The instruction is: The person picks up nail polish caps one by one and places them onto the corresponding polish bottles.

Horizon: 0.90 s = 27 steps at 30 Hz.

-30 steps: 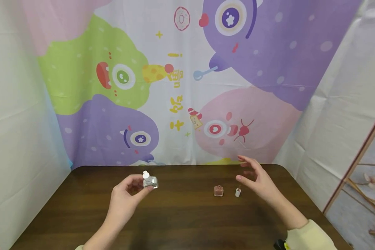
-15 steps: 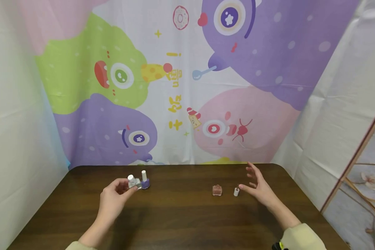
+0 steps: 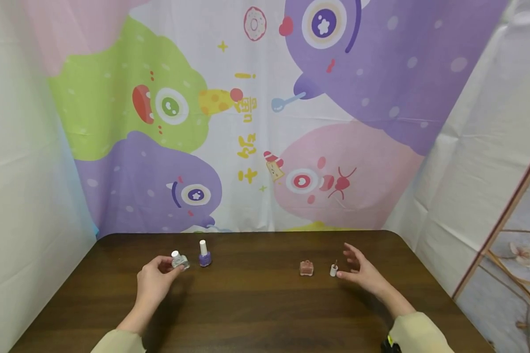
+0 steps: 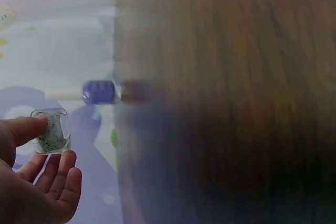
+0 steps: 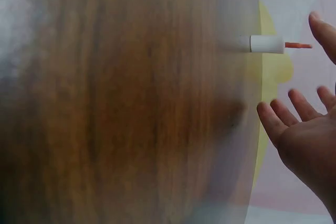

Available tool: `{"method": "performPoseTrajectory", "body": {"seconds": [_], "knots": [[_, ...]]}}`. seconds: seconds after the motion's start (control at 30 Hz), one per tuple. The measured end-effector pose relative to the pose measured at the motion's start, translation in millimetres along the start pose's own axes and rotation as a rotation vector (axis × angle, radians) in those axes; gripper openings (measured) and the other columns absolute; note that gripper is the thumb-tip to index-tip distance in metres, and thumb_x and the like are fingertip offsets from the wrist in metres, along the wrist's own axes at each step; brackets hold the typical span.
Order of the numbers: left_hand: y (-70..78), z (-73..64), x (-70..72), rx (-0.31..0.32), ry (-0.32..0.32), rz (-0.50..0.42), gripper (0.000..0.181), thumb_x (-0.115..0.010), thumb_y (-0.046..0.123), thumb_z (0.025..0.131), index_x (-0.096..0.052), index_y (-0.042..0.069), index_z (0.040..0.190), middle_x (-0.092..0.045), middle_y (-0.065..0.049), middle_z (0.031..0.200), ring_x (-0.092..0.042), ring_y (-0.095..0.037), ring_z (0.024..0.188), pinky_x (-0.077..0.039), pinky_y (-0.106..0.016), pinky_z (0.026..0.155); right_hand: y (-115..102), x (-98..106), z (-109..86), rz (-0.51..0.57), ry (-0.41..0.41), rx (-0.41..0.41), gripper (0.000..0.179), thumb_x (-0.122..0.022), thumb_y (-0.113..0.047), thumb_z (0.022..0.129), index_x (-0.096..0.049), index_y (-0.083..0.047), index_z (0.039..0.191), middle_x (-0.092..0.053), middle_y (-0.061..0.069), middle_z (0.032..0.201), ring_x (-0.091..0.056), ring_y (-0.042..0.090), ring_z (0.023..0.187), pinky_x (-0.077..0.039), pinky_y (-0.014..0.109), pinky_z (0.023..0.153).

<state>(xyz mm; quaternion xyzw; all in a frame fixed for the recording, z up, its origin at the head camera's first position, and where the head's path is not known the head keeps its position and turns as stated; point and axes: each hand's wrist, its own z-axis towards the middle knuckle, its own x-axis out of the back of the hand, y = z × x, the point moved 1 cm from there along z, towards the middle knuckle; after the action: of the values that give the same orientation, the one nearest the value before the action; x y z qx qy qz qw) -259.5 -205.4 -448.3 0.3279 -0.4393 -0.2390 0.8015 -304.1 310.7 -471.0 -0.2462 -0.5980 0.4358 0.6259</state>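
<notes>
My left hand (image 3: 153,280) pinches a clear nail polish bottle (image 3: 180,262) with a white cap between thumb and fingers, tilted to one side. In the left wrist view, dark and pale flecks show through the glass of that bottle (image 4: 51,132). Just right of it, a purple nail polish bottle (image 3: 205,258) stands upright with its tall white cap on. My right hand (image 3: 363,270) is spread, its thumb close beside a white nail polish cap (image 3: 333,270) that stands with its brush pointing up. Left of this cap sits an uncapped pinkish-brown nail polish bottle (image 3: 306,268).
Everything stands on a dark brown wooden table (image 3: 256,314). A cartoon-printed curtain (image 3: 247,211) hangs along its back edge, with white cloth (image 3: 26,196) on the left side. At the right is a panel with a flower print (image 3: 521,255).
My left hand has carried the clear bottle leftward and down, bringing the purple bottle behind it into view. The right hand has shifted slightly and lowered toward the brush cap.
</notes>
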Motion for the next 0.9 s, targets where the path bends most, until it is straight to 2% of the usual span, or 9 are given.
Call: {"method": "performPoseTrajectory", "body": {"seconds": [0.17, 0.27, 0.4, 0.6, 0.9], "knots": [[-11.6, 3.3, -3.4, 0.02, -0.021, 0.018, 0.028, -0.078, 0.012, 0.075, -0.067, -0.006, 0.093, -0.069, -0.018, 0.081, -0.064, -0.028, 0.072, -0.046, -0.038, 0.066, 7.6, -3.6, 4.7, -0.011, -0.049, 0.0, 0.074, -0.073, -0.015, 0.082, -0.031, 0.004, 0.141, -0.043, 0.03, 0.135, -0.044, 0.045, 0.122, -0.043, 0.05, 0.097], [-17.2, 5.1, -5.4, 0.047, -0.053, 0.032, 0.031, -0.077, 0.014, 0.075, -0.066, -0.007, 0.095, -0.069, -0.02, 0.083, -0.063, -0.032, 0.076, -0.045, -0.04, 0.067, 11.6, -6.1, 7.4, -0.046, -0.058, 0.028, 0.064, -0.073, -0.015, 0.082, -0.042, 0.008, 0.133, -0.051, 0.029, 0.129, -0.05, 0.042, 0.117, -0.044, 0.048, 0.096], [-23.8, 7.6, -7.7, 0.086, -0.106, 0.05, 0.034, -0.077, 0.017, 0.075, -0.065, -0.008, 0.095, -0.068, -0.02, 0.083, -0.061, -0.033, 0.077, -0.044, -0.038, 0.064, 14.5, -9.2, 10.8, -0.11, -0.062, 0.058, 0.051, -0.074, -0.016, 0.081, -0.054, 0.007, 0.123, -0.06, 0.023, 0.118, -0.056, 0.037, 0.11, -0.047, 0.044, 0.093], [-31.4, 10.1, -11.1, 0.115, -0.148, 0.066, 0.032, -0.076, 0.018, 0.074, -0.066, -0.007, 0.092, -0.068, -0.019, 0.082, -0.06, -0.032, 0.076, -0.043, -0.035, 0.061, 12.3, -10.4, 14.7, -0.178, -0.095, 0.086, 0.044, -0.074, -0.017, 0.082, -0.059, 0.006, 0.116, -0.065, 0.017, 0.108, -0.06, 0.031, 0.101, -0.051, 0.035, 0.084], [-29.8, 12.4, -13.1, 0.095, -0.206, 0.098, 0.031, -0.077, 0.017, 0.074, -0.066, -0.006, 0.09, -0.067, -0.018, 0.08, -0.061, -0.032, 0.077, -0.045, -0.039, 0.065, 11.0, -10.3, 17.9, -0.272, -0.049, 0.077, 0.033, -0.076, -0.02, 0.079, -0.066, -0.003, 0.106, -0.068, 0.006, 0.097, -0.062, 0.021, 0.092, -0.051, 0.027, 0.077]]}}
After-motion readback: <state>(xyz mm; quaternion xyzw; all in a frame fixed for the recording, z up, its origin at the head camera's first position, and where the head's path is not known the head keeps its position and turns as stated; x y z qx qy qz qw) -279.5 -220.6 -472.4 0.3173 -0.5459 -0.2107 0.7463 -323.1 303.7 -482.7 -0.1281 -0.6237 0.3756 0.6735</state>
